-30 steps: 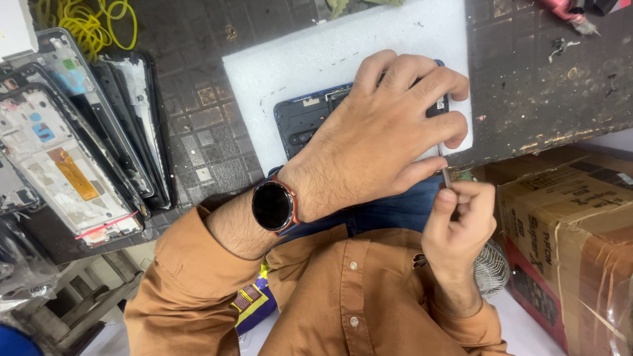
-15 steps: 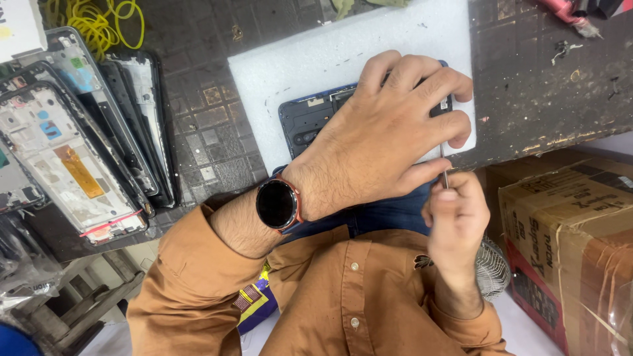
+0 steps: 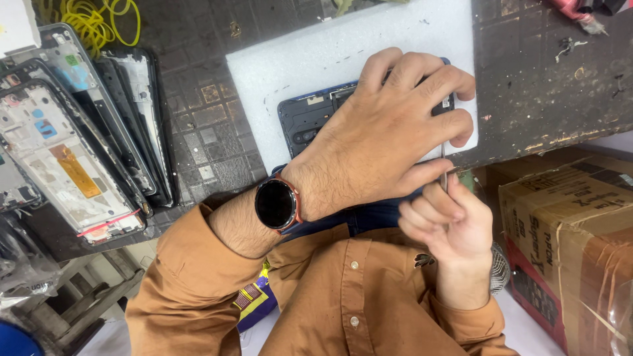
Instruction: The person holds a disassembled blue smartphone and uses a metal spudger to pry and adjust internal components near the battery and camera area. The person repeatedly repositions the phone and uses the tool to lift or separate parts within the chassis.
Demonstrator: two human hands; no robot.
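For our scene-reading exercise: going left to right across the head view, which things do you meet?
Stack of opened phone frames → wristwatch → left hand on a dark opened phone → cardboard box.

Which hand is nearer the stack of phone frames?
Left. The left hand lies on the opened phone, closer to the phone frames; the right hand holds a thin tool farther away.
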